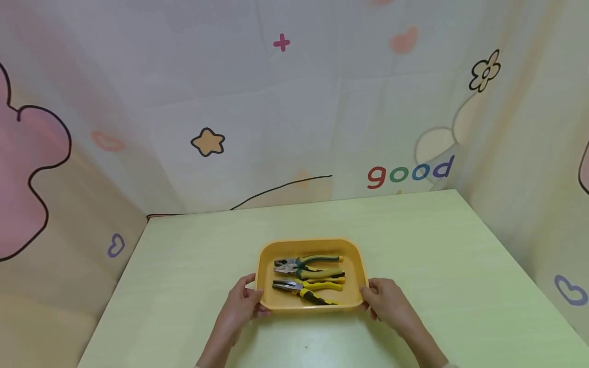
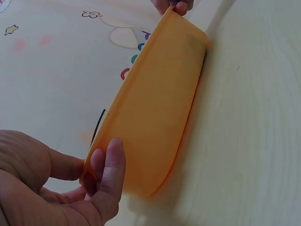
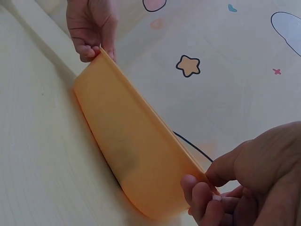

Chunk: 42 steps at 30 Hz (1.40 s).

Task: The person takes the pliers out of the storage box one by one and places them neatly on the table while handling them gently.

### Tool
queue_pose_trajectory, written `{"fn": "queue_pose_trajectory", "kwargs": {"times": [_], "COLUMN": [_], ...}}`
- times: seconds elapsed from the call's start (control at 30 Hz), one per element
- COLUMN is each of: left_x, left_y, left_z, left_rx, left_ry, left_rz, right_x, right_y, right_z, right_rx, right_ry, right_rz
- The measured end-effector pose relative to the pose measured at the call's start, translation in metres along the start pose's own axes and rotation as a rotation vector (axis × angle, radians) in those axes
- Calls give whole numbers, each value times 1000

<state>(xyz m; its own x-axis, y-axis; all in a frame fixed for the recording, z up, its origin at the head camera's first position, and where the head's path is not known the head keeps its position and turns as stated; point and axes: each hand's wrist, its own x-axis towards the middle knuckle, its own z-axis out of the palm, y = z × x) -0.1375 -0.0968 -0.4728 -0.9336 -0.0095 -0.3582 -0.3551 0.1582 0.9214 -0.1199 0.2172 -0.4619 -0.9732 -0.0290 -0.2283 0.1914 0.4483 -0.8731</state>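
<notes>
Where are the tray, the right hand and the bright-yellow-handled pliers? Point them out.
Tray (image 1: 355, 273): head view, on its bare floor, right of the pliers.
Right hand (image 1: 388, 302): head view, on the back of the hand.
Bright-yellow-handled pliers (image 1: 323, 286): head view, on the upper handle.

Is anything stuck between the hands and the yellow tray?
Nothing visible is in the way. The left hand and right hand each pinch the rim directly, at opposite ends of the yellow tray. The pliers lie inside, away from the fingers.
</notes>
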Motion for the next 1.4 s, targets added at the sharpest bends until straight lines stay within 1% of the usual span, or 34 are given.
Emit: {"fn": "queue_pose_trajectory", "kwargs": {"times": [0.2, 0.43, 0.6, 0.73, 0.83, 0.97, 1.17, 1.4], "left_x": [-6, -12, -16, -21, -24, -25, -24, -25], "left_y": [-2, -2, -5, -9, -9, -11, -13, -8], "left_z": [-1, -1, -1, 0, 0, 0, -2, -7], "left_rx": [-1, 1, 0, -15, -19, -24, -19, 33], "left_ry": [5, -13, -19, -37, -40, -39, -64, -112], "left_rz": [-30, -31, -42, -23, -6, 9, 21, 35], "right_x": [-2, -5, -9, -13, -13, -13, -14, -12], "right_y": [1, 4, 6, 7, 7, 7, 9, 9], "right_z": [-2, -4, -4, -6, -8, -10, -12, -18], "right_rx": [-28, -63, -78, -73, -69, -73, -62, -109], "right_ry": [-36, -61, -73, -89, -109, -130, -151, -194], "right_rz": [-19, -36, -16, -7, -24, -48, -41, -112]}}
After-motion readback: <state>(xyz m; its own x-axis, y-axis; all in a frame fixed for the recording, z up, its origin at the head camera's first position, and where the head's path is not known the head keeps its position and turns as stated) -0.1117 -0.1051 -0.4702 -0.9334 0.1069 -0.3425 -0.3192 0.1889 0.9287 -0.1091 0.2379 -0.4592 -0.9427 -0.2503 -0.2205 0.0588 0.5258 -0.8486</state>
